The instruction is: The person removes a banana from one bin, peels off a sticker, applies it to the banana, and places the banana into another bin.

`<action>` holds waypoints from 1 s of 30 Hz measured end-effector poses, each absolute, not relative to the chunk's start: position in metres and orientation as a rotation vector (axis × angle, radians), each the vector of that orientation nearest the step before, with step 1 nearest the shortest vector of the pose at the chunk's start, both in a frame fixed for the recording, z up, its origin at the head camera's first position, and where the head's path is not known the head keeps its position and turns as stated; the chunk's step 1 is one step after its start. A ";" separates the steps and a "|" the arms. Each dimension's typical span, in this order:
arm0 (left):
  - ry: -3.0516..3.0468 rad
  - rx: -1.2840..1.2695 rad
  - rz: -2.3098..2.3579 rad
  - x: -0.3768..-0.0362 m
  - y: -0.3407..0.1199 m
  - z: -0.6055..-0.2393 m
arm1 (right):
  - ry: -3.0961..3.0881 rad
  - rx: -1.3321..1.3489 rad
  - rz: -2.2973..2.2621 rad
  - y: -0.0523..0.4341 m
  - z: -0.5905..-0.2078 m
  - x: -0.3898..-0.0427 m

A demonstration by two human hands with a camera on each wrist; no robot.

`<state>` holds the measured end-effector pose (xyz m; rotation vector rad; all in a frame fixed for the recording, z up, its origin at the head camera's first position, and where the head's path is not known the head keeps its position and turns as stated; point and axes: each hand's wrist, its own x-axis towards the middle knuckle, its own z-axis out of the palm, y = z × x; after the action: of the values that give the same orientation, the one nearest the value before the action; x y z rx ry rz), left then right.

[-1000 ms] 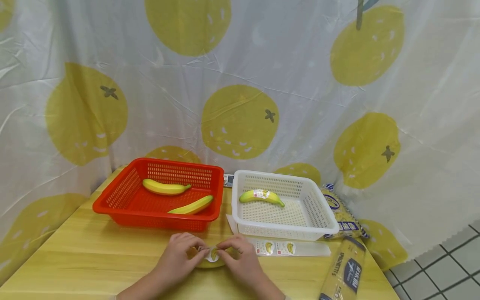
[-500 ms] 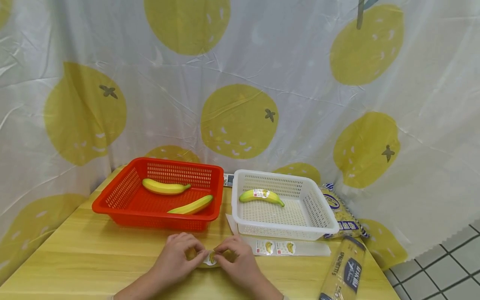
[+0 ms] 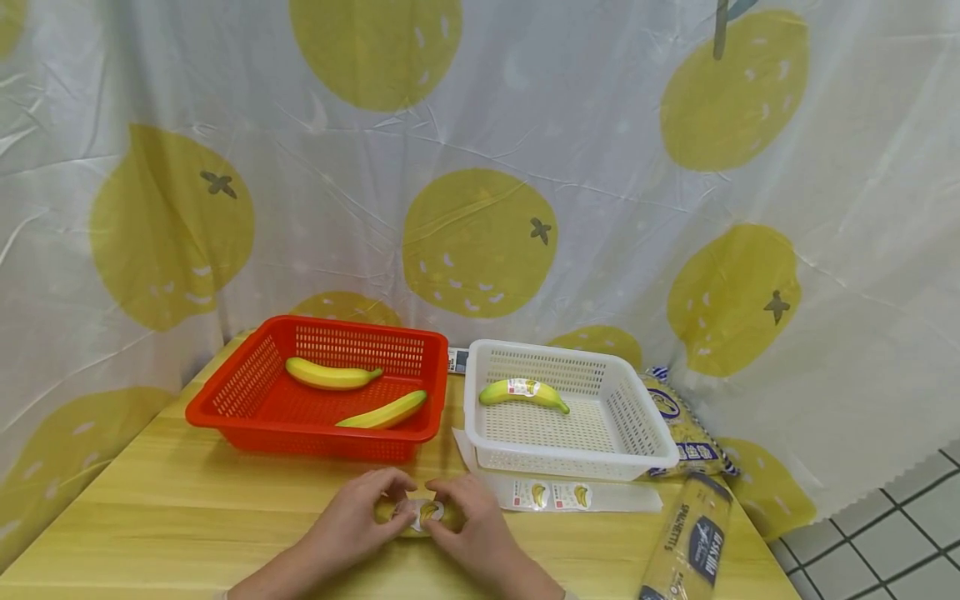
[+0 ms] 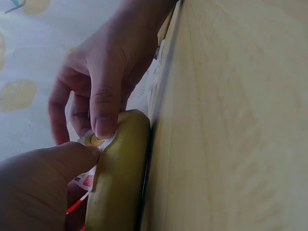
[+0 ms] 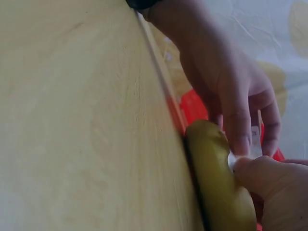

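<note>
— Banana (image 3: 420, 518), yellow-green and curved, lies flat on the wooden table (image 3: 187, 508) at the near edge, long axis left to right.
— Hands?
— Left hand (image 3: 352, 521) and right hand (image 3: 480, 533) both pinch the small white sticker (image 3: 429, 511) onto it, lower than a second ago.
— Counts?
— Four bananas, two baskets

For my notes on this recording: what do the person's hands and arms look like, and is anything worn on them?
Both the left hand and the right hand are bare, without gloves or visible rings. The forearms are uncovered; no sleeves show. Fingernails are short and unpainted.
</note>
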<state>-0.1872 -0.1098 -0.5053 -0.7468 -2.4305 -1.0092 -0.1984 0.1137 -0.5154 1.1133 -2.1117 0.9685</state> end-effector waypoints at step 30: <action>-2.208 -1.107 -0.990 -0.192 -0.125 -0.503 | -2.065 1.244 0.855 0.116 -0.514 -0.199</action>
<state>-0.1917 -0.1246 -0.5029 -1.1065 -2.2078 -0.9903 -0.1988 0.1161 -0.5143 1.2440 -2.0654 0.8551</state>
